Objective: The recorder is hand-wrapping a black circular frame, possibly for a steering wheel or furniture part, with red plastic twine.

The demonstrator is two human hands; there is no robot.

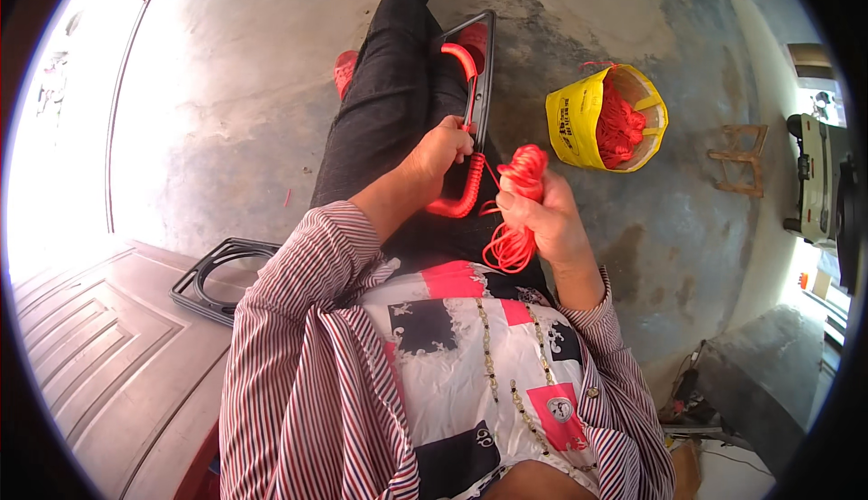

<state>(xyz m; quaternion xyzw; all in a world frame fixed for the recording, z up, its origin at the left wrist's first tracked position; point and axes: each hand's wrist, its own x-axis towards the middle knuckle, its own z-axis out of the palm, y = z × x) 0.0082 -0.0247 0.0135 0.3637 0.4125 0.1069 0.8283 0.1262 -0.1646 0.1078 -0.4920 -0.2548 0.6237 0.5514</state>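
Frame [489, 84]: dark, lying over the lap, long side running away from the body with a slight lean to the right. Its inner bar curves and carries red winding in two stretches: an upper arc [463, 55] and a lower curve [475, 183], with a thinly covered gap between.

Left hand [441, 149]: fingers closed on the frame's bar at that gap. Whether they pin a strand too, cannot tell.

Bundle [524, 174]: red cord, just right of the lower curve, long axis roughly along the frame's long side, loops hanging toward the body. Right hand [550, 215] closed around its middle. A strand crosses the short space from bundle to lower curve. Right hand is nearer that curve's outer side; left hand sits at its far end.

Farther out: yellow bag [577, 129] on the floor to the right, red cord inside. Second frame [185, 294] well to the left, by a panelled door [117, 355]. Wooden stool [743, 158] beyond the bag.
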